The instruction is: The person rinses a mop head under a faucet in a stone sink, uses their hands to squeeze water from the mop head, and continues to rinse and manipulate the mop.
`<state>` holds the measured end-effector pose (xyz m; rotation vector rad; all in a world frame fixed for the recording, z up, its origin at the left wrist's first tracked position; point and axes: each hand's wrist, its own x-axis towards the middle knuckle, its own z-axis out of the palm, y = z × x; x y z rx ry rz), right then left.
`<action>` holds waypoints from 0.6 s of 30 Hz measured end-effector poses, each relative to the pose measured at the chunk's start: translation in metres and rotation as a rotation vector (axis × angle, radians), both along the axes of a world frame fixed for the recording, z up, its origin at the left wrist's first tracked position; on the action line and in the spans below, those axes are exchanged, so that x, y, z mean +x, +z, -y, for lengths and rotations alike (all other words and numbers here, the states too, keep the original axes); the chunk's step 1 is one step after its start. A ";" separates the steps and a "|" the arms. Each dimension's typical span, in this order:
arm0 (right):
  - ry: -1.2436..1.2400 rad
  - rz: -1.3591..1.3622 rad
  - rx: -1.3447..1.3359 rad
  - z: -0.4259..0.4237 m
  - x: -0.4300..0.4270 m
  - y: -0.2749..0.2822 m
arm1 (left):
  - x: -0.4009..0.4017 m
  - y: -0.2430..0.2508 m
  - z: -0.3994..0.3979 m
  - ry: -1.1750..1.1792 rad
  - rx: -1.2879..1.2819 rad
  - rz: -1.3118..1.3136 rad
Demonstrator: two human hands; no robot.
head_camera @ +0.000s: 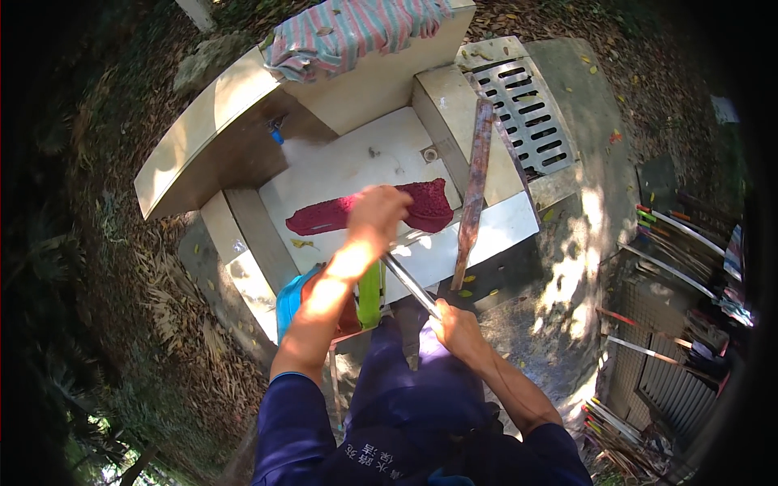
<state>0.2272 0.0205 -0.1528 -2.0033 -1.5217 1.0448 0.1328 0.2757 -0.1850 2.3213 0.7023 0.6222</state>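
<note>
A dark red flat mop head [431, 203] lies in a shallow tiled sink basin [340, 164]. Over its middle is my left hand [378, 212], slightly blurred; whether its fingers grip the mop or its handle I cannot tell. My right hand [454, 322] is closed around the lower end of a metal pole [410, 282], which slants up towards my left hand. The pole's upper end is hidden by that hand. In the basin's left corner is a blue-handled tap [277, 135].
Striped cloth [358, 33] drapes the back wall. A worn wooden board [474, 194] leans across the basin's right side, beside a slotted drain grate [532, 115]. Blue and green containers or cloths [369, 291] stand near my left forearm. Several long-handled tools [668, 243] lie at the right.
</note>
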 end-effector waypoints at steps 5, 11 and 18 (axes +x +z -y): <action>0.058 0.013 -0.049 0.014 0.002 0.004 | -0.020 -0.009 -0.061 0.043 -0.601 -0.568; 0.058 -0.036 -0.063 0.018 0.008 0.010 | -0.020 0.000 -0.068 -0.112 -1.005 -0.684; 0.072 -0.097 -0.158 0.018 0.006 0.010 | -0.017 0.026 -0.056 -0.134 -0.645 -0.741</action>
